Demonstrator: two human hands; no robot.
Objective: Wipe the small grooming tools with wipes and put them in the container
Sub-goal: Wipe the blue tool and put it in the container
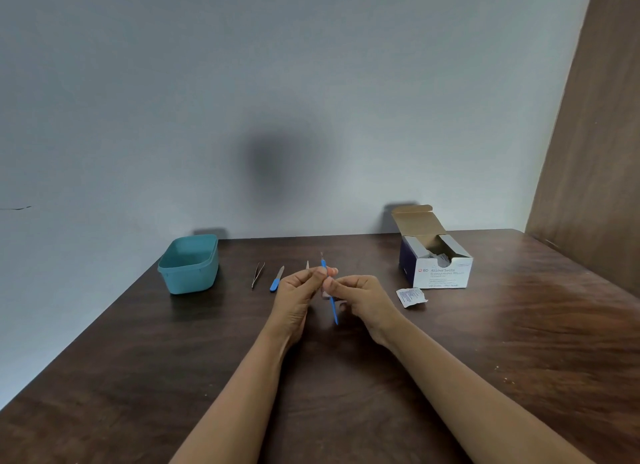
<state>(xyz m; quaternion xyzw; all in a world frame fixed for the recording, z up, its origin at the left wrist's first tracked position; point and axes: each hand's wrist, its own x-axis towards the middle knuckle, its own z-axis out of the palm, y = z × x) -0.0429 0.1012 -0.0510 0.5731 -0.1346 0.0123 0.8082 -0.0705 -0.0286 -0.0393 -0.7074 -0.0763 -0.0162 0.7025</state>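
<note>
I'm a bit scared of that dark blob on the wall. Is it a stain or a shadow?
Head view: the blob is soft-edged, so it is most likely a blurry shadow on the wall, like the smaller shadows behind the container and the box. Head view: light glares off the table on the right. The left hand and right hand, holding the blue tool, look fairly sharp.

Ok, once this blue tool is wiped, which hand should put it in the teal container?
Left, probably. The left hand pinches the blue tool, and the teal container sits on its side of the table; the right hand would have to cross over.
</note>
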